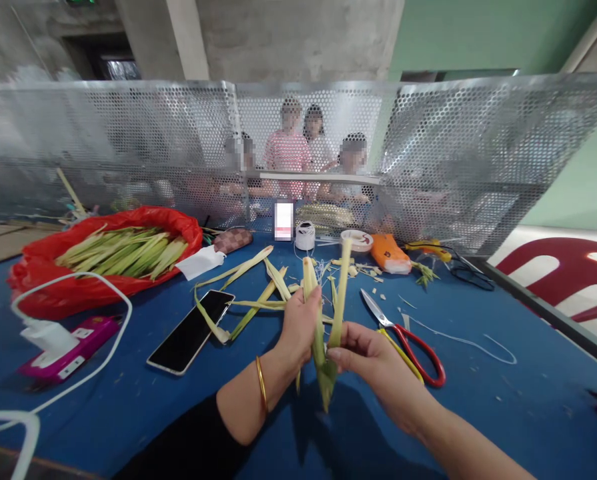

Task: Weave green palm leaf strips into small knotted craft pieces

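Note:
My left hand (301,327) is closed round a folded bundle of pale green leaf strips (319,340), its tip pointing down toward the table. Between the thumb and fingers of my right hand (361,350) is an upright leaf strip (345,287), which joins or touches the bundle near its lower end; the exact join is hidden. More loose leaf strips (258,307) lie on the blue table just left of and beyond my hands. To the right rest scissors with red handles (441,377), partly over a yellow-handled tool (401,353).
A red plastic bag (188,223) full of leaf strips stands at left, near a purple power strip (91,333) and a phone (191,333). Toward the back are a tape roll (351,243), a white spool (305,237) and an orange packet (389,253). Several people sit or stand behind the perforated screen (178,133).

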Tool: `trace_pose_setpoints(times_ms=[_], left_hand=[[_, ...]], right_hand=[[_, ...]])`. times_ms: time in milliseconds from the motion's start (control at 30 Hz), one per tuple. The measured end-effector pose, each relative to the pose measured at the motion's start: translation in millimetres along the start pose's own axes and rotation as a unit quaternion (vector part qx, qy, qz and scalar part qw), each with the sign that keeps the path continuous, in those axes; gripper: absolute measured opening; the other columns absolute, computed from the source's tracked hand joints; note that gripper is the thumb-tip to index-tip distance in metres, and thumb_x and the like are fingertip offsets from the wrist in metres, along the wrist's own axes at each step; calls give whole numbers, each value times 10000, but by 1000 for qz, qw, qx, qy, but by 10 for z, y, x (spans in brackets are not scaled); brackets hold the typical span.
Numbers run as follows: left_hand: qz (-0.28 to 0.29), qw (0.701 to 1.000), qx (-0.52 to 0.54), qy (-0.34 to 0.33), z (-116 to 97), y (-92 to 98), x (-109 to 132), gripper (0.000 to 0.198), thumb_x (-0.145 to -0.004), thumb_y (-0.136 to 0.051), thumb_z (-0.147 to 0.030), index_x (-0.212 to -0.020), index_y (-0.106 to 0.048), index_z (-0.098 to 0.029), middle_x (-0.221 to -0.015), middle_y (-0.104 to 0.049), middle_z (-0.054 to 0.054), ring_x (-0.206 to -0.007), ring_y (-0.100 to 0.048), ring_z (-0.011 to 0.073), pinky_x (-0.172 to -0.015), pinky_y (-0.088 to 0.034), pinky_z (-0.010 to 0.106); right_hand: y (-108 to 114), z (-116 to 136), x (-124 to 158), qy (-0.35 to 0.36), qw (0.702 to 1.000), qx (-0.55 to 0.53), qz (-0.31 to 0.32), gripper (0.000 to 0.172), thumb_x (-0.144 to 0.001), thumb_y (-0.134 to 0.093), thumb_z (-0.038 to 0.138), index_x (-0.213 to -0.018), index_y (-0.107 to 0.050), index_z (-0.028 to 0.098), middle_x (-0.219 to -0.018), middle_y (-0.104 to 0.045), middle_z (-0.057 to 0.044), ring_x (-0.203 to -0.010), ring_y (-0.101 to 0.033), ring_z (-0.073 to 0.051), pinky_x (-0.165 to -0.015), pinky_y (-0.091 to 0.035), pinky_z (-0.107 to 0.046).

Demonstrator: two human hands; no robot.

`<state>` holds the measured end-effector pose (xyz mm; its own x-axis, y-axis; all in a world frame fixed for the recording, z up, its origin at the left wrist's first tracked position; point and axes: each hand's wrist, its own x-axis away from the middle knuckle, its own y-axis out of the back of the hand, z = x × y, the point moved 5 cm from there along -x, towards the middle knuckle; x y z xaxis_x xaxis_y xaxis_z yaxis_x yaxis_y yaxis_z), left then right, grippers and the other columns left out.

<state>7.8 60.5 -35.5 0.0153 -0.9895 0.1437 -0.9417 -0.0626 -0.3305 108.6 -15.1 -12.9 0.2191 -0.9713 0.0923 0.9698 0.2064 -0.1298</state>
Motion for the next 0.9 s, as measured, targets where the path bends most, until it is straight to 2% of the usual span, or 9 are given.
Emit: trace_pose_setpoints(times_ms=[267,400,500,567,633,700,767,800,900], left_hand=[[-34,999,18,11,18,87,-118,357,-718,-704,-472,-705,-479,-196,-488,-406,-84,-403,-389,74,-419,-330,204],[-54,998,10,11,12,153,-198,346,-734,-693,-471,-717,-488,-192,-501,-421,-77,-411,-399,75,-417,-347,203],[-56,998,-1,17,13,168,-210,350,-732,-695,-482,-733,-498,-192,-495,-426,-78,-394,-389,73,-403,-345,203],[-53,998,-5,21,5,157,-189,356,-727,-702,-481,-725,-495,-192,-487,-423,-81,-385,-382,69,-396,-338,199],[-38,999,-8,32,0,123,-146,368,-707,-720,-484,-717,-495,-193,-479,-418,-84,-378,-381,67,-392,-333,197],[-12,999,-9,43,-3,72,-90,380,-685,-736,-493,-714,-504,-193,-474,-414,-88,-373,-380,65,-394,-335,199],[17,999,-12,46,-7,16,-30,383,-677,-739,-499,-707,-513,-191,-476,-413,-89,-375,-372,58,-403,-332,196],[29,998,-14,46,-9,-9,-1,382,-679,-738,-499,-701,-513,-190,-475,-410,-90,-376,-363,53,-405,-323,194],[51,997,-24,45,-8,-66,78,399,-698,-712,-524,-671,-490,-193,-463,-379,-94,-377,-321,46,-395,-263,191]], right_hand=[[196,166,26,68,996,-64,-8,156,-752,-749,319,-755,-679,180,-679,-637,-6,-623,-550,-120,-625,-442,-248],[441,340,-6,121,986,-90,-66,186,-707,-792,318,-741,-663,187,-647,-605,12,-569,-542,-102,-567,-424,-225],[651,365,-80,124,981,-93,-115,238,-661,-811,331,-768,-655,186,-657,-579,24,-519,-503,-87,-520,-395,-226],[783,299,-160,96,985,-42,-135,254,-651,-799,344,-759,-637,180,-645,-564,26,-501,-483,-93,-507,-386,-240],[899,187,-253,50,982,101,-150,196,-710,-724,335,-754,-612,181,-588,-544,29,-489,-483,-116,-504,-383,-259],[1005,85,-327,4,929,322,-179,74,-797,-598,255,-824,-593,187,-577,-563,25,-503,-523,-146,-526,-386,-273],[1065,20,-368,-25,856,475,-201,114,-809,-549,180,-914,-594,175,-631,-619,-8,-564,-576,-181,-559,-375,-289],[1074,3,-372,-31,831,515,-208,141,-802,-552,160,-934,-600,169,-663,-639,-31,-599,-593,-200,-571,-362,-296],[1036,16,-334,-32,800,558,-219,56,-806,-579,205,-809,-627,176,-701,-647,-91,-683,-612,-257,-583,-322,-313]])
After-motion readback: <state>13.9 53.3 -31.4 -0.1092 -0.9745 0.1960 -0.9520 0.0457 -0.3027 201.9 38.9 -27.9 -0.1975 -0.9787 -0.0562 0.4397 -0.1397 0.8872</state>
